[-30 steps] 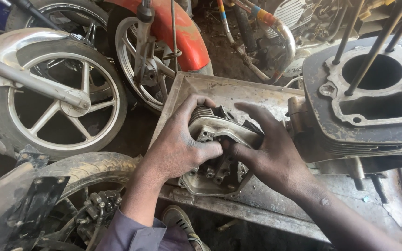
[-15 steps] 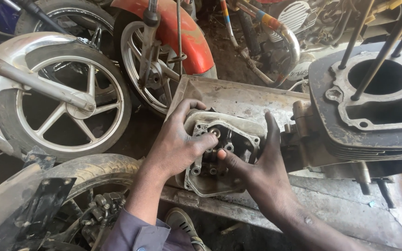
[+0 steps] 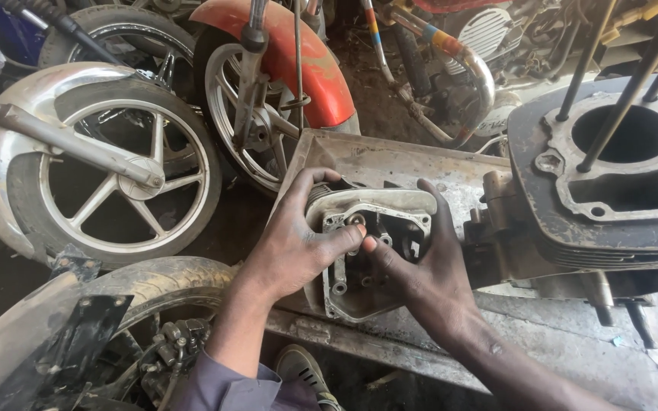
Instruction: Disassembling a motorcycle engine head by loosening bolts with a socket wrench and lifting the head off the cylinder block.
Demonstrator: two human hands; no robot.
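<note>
Gripping a cylinder head at the tray's near edge

Resting tilted on the near part of a dirty metal tray (image 3: pixel 390 164), the grey cylinder head (image 3: pixel 375 255) shows its open valve side to the camera. The left hand (image 3: pixel 291 247) wraps its left flank, fingers (image 3: pixel 317 183) curled over the top fins and thumb pressed into the cavity. The right hand (image 3: pixel 420 278) clasps the other flank, its thumb meeting the left thumb at the centre, so both hands are closed on the casting. Greasy skin on oily metal could let it slip, and it would likely tip toward the sandalled foot (image 3: pixel 302 373) below the tray's edge. Small parts in the recess, too small to make out, might drop out unseen. Just to the right stands the engine block (image 3: pixel 611 183) with long studs (image 3: pixel 626 91); a careless swing could knock the head against them. Motorcycle wheels (image 3: pixel 108 175) crowd the left side, leaving little room to step back
</note>
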